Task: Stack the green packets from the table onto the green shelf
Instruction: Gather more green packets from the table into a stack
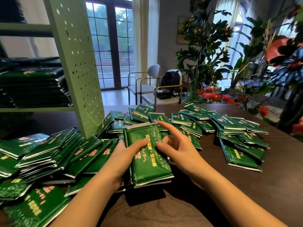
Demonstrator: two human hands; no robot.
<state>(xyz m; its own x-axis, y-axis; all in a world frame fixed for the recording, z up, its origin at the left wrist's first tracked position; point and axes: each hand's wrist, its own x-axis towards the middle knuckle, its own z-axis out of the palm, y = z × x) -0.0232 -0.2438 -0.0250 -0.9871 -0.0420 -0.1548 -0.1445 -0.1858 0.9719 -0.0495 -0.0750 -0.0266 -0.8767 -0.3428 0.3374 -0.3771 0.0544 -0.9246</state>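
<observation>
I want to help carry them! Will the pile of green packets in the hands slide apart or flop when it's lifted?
Probably slippery: the stack of green packets has glossy wrappers, and loose packets on the table lie fanned out. Likely fairly stiff, since its edges look flat and straight past the left hand gripping it.

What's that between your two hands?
In the head view, a small stack of green packets lies between them. The left hand grips its left edge, thumb on top; the right hand is at its right side, fingers loose.
</observation>
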